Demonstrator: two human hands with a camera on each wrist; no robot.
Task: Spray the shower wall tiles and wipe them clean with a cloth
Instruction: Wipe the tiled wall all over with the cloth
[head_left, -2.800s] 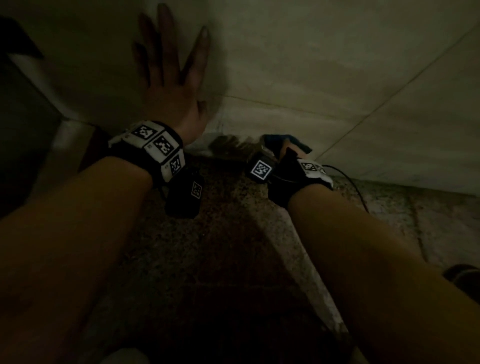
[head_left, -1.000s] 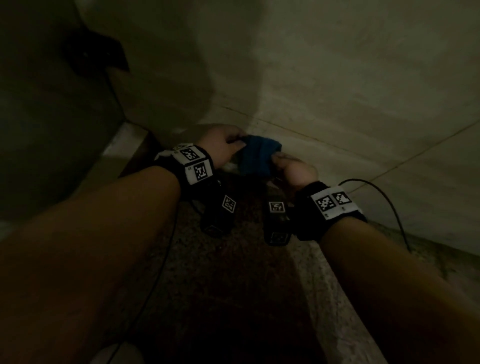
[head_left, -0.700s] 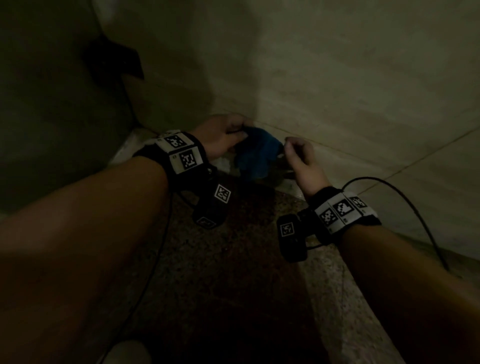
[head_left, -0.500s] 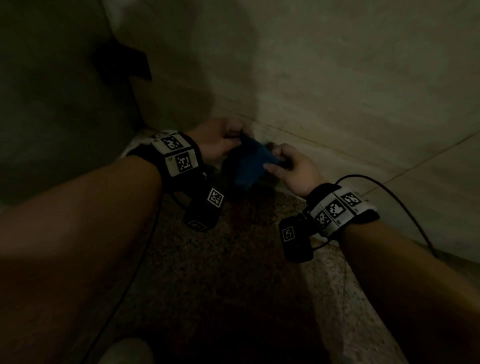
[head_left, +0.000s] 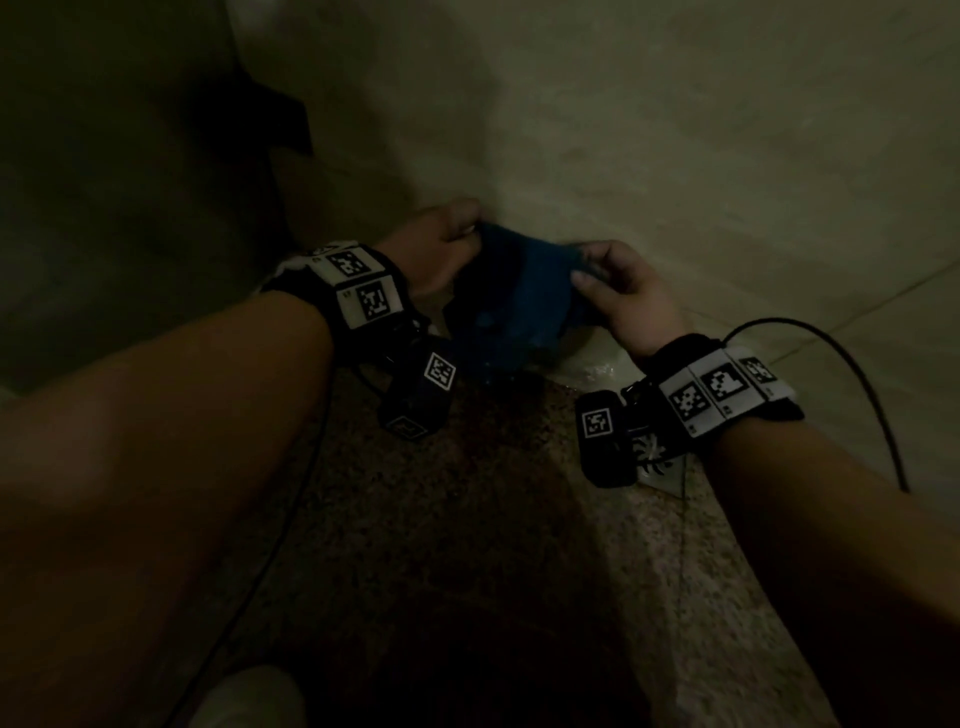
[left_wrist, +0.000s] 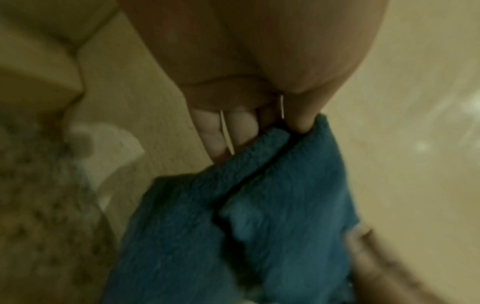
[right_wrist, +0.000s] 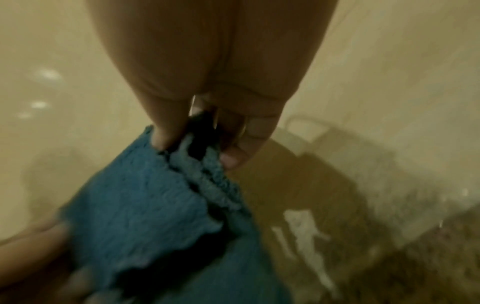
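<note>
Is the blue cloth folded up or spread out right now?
Partly spread: left hand and right hand pinch opposite edges of the blue cloth, which hangs with folds.

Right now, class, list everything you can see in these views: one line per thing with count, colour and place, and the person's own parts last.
cloth: one, blue, stretched between both hands near the base of the wall
wall tiles: several, pale beige, behind the hands
floor: one, speckled brown stone, below the arms
cable: one, black, looping from the right wristband
wristbands: two, black with white coded tags, one on each wrist
left hand: one, pinches the cloth's left edge
right hand: one, pinches the cloth's right edge
</note>
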